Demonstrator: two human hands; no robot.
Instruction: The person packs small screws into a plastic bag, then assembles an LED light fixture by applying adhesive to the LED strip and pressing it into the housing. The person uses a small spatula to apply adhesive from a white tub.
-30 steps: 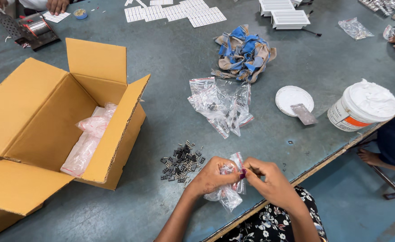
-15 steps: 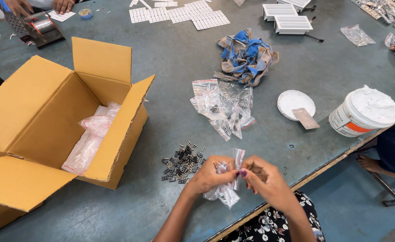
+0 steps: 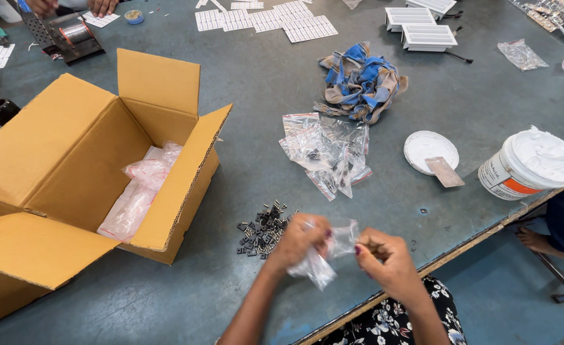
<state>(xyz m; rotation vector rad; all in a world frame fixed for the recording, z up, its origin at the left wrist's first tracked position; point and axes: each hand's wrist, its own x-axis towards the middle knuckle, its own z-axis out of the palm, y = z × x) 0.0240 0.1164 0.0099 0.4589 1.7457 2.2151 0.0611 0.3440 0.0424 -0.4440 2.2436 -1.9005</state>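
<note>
My left hand and my right hand hold a small clear plastic bag between them, just above the grey table near its front edge. The left hand grips the bag's body, and the right hand pinches its top edge. Whatever the bag contains is too small to make out. A heap of small black parts lies on the table right beside my left hand. Several more clear bags are piled further back.
An open cardboard box with filled plastic bags stands at the left. A white tub of paste, a white lid and a blue rag lie to the right. Another person's hands work at the far edge.
My hands have shifted slightly while handling the bag, and the bag now hangs lower under my left hand. The view moved a little; nothing else changed.
</note>
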